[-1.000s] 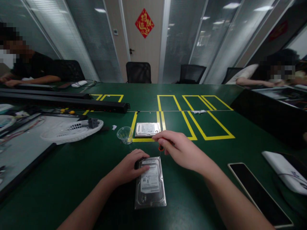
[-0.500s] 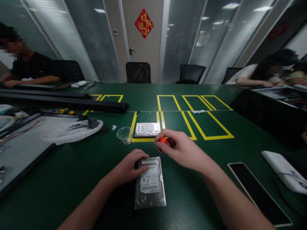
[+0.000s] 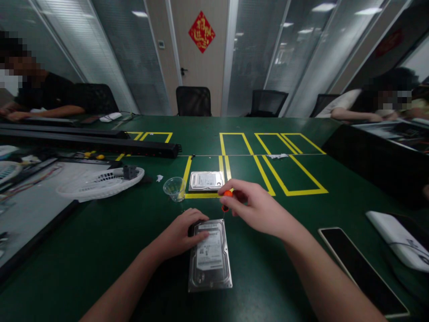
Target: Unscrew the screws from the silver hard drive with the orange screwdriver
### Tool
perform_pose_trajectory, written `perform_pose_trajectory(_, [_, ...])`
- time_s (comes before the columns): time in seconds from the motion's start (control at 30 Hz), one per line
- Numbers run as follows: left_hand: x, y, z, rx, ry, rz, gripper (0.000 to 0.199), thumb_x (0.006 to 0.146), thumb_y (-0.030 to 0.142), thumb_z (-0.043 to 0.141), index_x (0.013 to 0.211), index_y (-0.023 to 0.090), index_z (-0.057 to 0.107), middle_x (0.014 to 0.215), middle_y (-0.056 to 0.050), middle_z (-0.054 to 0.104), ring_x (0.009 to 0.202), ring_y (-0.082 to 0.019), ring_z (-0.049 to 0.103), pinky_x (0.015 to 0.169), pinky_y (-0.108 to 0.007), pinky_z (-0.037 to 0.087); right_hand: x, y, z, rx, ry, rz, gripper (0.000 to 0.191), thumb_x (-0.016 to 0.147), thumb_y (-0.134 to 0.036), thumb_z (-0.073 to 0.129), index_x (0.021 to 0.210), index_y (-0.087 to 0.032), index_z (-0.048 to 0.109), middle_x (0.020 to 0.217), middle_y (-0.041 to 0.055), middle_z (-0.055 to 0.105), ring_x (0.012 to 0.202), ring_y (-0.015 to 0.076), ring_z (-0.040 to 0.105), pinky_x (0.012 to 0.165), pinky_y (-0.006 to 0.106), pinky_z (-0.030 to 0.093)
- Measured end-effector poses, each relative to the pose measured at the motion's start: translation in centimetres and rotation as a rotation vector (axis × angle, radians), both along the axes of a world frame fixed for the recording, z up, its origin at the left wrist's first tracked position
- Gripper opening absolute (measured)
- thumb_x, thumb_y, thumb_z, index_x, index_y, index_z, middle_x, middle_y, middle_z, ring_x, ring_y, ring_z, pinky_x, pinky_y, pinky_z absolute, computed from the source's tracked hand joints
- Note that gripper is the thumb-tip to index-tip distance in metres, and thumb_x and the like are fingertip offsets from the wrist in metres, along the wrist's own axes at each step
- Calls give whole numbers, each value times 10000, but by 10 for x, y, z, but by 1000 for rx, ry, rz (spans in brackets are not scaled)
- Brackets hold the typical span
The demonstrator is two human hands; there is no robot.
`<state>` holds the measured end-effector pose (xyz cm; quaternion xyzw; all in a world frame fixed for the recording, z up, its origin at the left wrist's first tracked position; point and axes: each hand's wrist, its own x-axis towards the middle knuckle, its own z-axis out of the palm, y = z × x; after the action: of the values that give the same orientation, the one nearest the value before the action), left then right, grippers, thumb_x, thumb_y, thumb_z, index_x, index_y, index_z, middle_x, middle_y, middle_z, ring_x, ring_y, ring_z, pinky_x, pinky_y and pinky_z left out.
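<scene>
A silver hard drive with a white label lies on the green table, close in front of me. My left hand grips its far left edge, with the thumb across the label and the fingers along the side. In my right hand is a screwdriver with an orange and black handle, held upright between thumb and fingers. Its thin shaft points down to the drive's far right corner; any screw there is too small to make out. Beyond my hands lies a second hard drive, beside a clear plastic cup.
Yellow tape rectangles mark the table. On the right lie a phone and a white device with a cable. A white racket-like frame and long black bars occupy the left. People sit at both sides.
The fingers of my right hand have shifted slightly round the screwdriver handle, its tip staying at the same corner. My left hand and the drive have not moved.
</scene>
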<state>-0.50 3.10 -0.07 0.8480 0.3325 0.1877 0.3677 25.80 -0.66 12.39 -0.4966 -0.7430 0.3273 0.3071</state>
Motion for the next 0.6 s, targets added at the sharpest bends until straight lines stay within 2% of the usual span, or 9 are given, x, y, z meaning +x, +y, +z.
perform_pose_trajectory(0.1, [0, 0, 1, -5, 10, -2, 284, 993, 318, 737, 1267, 249, 710, 1224, -65, 705, 1128, -264, 658, 981, -405, 534, 0, 0, 1, 25, -18, -27, 125, 1041, -314, 649, 1087, -215, 710, 822, -7, 686, 678, 146, 596, 622, 291, 431])
perform_pose_trajectory(0.27, [-1, 0, 2, -4, 9, -4, 283, 1000, 320, 730, 1272, 245, 708, 1233, -71, 704, 1133, -266, 656, 984, -407, 535, 0, 0, 3, 39, 20, 27, 124, 1060, -287, 622, 1073, -221, 726, 964, 19, 732, 782, 156, 642, 706, 299, 475])
perform_pose_trajectory(0.43, [-1, -1, 2, -4, 13, -3, 271, 1006, 340, 725, 1261, 247, 714, 1225, -75, 710, 1125, -271, 657, 975, -411, 538, 1, 0, 1, -31, 53, 28, 265, 1123, -260, 459, 1258, -210, 682, 1036, 54, 717, 785, 154, 686, 723, 302, 534])
perform_pose_trajectory(0.5, [-1, -1, 2, -9, 13, 0, 276, 1005, 338, 727, 1266, 248, 714, 1229, -73, 707, 1124, -268, 658, 975, -408, 537, 2, 0, 0, -38, 61, 18, 294, 1126, -241, 426, 1303, -201, 657, 1011, 53, 706, 775, 153, 689, 721, 302, 540])
perform_pose_trajectory(0.6, [-1, -1, 1, 0, 2, -1, 277, 1000, 321, 733, 1266, 249, 715, 1225, -70, 705, 1127, -265, 656, 976, -400, 532, 1, 1, 0, -24, 30, 2, 218, 1108, -288, 510, 1212, -200, 680, 916, 27, 701, 743, 153, 668, 692, 296, 509])
